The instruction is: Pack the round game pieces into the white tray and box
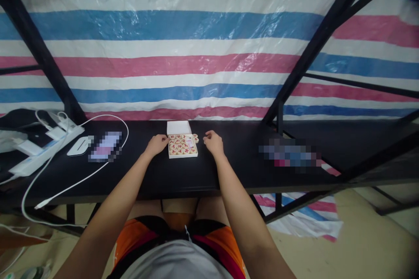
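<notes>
A small white box (183, 155) lies on the black table (186, 176) in front of me, filled with round cream Chinese chess pieces (180, 144) marked with red characters. Its white lid (178, 127) is folded back on the far side. One more Chinese chess piece (195, 137) sits at the box's right rim, near the back corner. My left hand (157, 144) has its fingers closed at the box's left edge. To the right, apart from the box, my right hand (214, 142) hovers with fingers loosely bent and apart, nothing visible in them.
On the left are a power strip (46, 150) with plugs, a white cable (78, 185), a white flat device (79, 145) and a blurred phone-like object (105, 146). A blurred item (290, 153) lies on the right. Black metal posts (304, 65) frame a striped plastic sheet (183, 26).
</notes>
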